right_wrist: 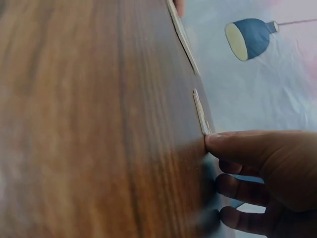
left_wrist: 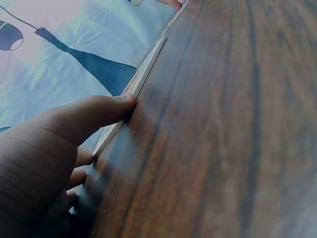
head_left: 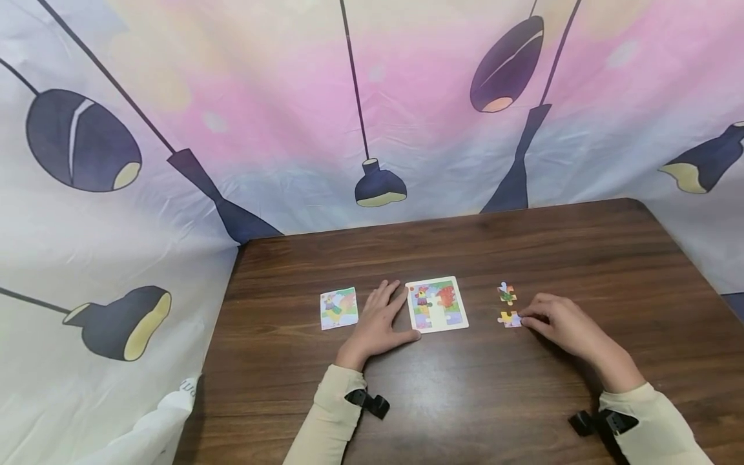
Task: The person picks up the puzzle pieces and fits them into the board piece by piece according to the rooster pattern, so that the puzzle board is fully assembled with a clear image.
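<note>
A square jigsaw puzzle board (head_left: 437,325) with a white border and a colourful rooster picture lies on the table, a pale gap of missing pieces at its middle. My left hand (head_left: 379,323) rests at its left side, fingers extended and the thumb (left_wrist: 111,109) touching its front edge. Off to the right, my right hand (head_left: 560,323) pinches the right end of a yellow and lilac puzzle piece (head_left: 508,319) between thumb and index finger. The right wrist view shows this piece (right_wrist: 199,113) edge-on, low at the table surface. Just behind it lies a green and red piece (head_left: 507,294).
A square picture card (head_left: 339,309) with a similar rooster lies left of my left hand. Everything sits on a dark wooden table (head_left: 453,400). A cloth backdrop (head_left: 279,129) printed with hanging lamps rises along the table's far and side edges.
</note>
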The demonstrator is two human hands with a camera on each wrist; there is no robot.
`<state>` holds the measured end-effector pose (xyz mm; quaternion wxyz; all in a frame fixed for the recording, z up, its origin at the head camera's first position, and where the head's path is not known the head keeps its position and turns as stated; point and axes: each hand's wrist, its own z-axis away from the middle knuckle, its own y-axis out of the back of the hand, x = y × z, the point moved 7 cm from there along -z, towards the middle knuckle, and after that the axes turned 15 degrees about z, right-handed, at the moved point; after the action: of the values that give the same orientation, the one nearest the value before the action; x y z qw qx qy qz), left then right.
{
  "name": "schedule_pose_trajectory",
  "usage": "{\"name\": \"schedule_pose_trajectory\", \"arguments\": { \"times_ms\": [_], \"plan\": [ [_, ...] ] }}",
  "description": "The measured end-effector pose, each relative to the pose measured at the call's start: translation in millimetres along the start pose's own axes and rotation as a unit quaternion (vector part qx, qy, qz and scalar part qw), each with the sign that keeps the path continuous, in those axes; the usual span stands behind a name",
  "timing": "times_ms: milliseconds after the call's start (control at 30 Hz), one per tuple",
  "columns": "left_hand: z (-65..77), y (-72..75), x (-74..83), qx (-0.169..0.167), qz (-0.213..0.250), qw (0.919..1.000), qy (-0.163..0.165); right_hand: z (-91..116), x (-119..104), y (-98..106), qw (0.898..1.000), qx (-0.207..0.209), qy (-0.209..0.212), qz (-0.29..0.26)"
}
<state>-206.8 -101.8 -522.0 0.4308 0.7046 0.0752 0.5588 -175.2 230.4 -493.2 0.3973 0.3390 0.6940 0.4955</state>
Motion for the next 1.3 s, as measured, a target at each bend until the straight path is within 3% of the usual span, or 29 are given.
{"name": "schedule_pose_trajectory", "arguments": {
  "times_ms": [233,533,800,1100,1300],
  "plan": [
    [0.8,-0.6,1.1,-0.004,0.007,1.0,0.004,-4.0,-7.1,-2.6,0.999,-0.032,-0.002,0.044],
    [2.2,-3.6,2.0,-0.003,0.002,1.0,0.004,-9.5,-15.6,-4.6,0.999,0.014,0.032,0.01],
    [3.2,-3.0,2.8,-0.003,0.004,1.0,0.001,-3.2,-15.8,-5.0,0.999,-0.016,0.032,-0.026],
    [1.4,-2.3,0.2,-0.002,-0.002,1.0,0.008,-8.4,-17.8,-1.5,0.999,-0.031,0.025,-0.028],
    [1.5,-1.7,0.4,0.001,0.001,1.0,0.002,-7.9,-24.2,-0.9,0.999,-0.031,0.031,0.011]
  ]
}}
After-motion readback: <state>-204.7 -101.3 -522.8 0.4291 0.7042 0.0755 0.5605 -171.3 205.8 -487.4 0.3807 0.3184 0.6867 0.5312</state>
